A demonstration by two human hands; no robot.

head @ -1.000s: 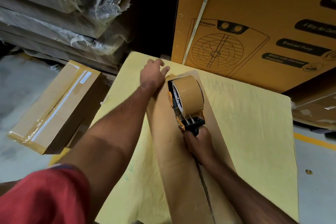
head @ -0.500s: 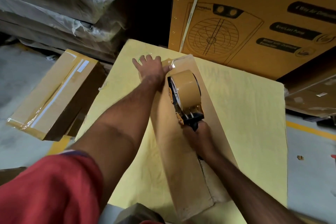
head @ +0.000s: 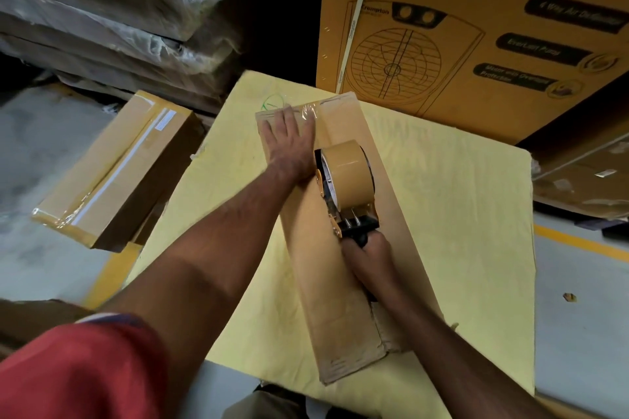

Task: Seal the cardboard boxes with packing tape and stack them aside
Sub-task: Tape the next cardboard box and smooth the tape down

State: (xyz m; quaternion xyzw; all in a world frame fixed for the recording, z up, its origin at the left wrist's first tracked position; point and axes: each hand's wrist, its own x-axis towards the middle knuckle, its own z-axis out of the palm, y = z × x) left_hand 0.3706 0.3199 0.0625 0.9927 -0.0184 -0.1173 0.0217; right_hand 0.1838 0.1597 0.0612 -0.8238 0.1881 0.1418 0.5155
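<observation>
Two hands are on one long, narrow cardboard box (head: 343,248), which lies on a yellow-covered tabletop (head: 469,214) with its far end toward a big printed carton (head: 476,27). The left hand (head: 289,143) lies flat and spread, fingers (head: 272,127) open on the far end of the box, holding nothing, just pressing beside a crinkled start of clear tape (head: 309,110). The right hand (head: 369,255) is wrapped tight round the handle of a tape dispenser (head: 343,187), whose brown roll stands on the box's top, roughly midway along.

From where I stand, the risk looks like drift. The seam between the flaps shows only at the near end, where the cardboard is crumpled and gaping; if the dispenser wanders sideways on its way there, the strip would probably land on one flap alone and seal nothing. The tape's far end already looks wrinkled, so it may lift if the left hand lets up while the right one pulls. The box is light-looking and narrow, and a hard tug toward the near edge of the tabletop could slide it off the yellow sheet. That left wrist also sits just beside the roll, close enough to catch on it.

One taped box (head: 112,170) lies off to the left, lower down, apparently set aside.
</observation>
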